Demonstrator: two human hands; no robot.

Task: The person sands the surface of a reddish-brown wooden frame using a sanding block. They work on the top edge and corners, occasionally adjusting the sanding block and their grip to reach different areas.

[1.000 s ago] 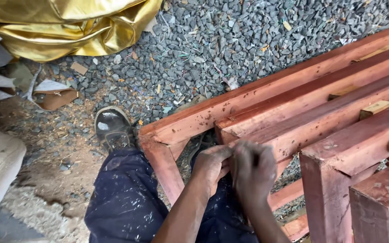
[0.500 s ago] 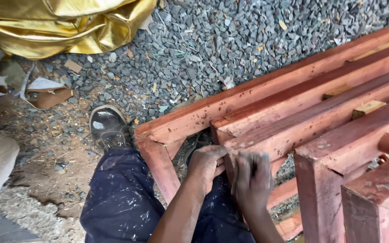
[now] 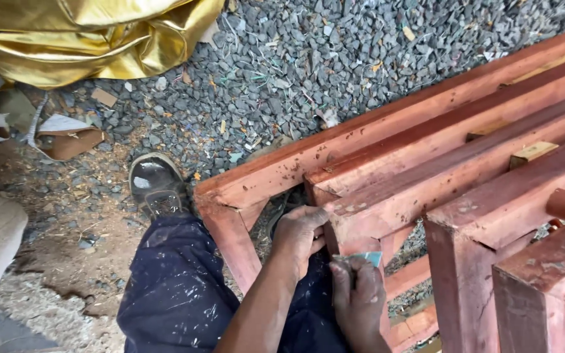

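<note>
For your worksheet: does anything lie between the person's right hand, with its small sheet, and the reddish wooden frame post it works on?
Nothing visible does. The right hand presses a small pale sheet straight against the reddish frame post. The left hand grips the same post beside it, not between.

ground: grey gravel (image 3: 282, 59) with a dirt patch at left | top left: crumpled gold foil sheet (image 3: 80, 36) – lying on the gravel | left: torn brown cardboard scrap (image 3: 70, 137) just below the foil | lower left: worn shoe (image 3: 157, 183) – above a paint-flecked dark blue trouser leg (image 3: 178, 287)
</note>
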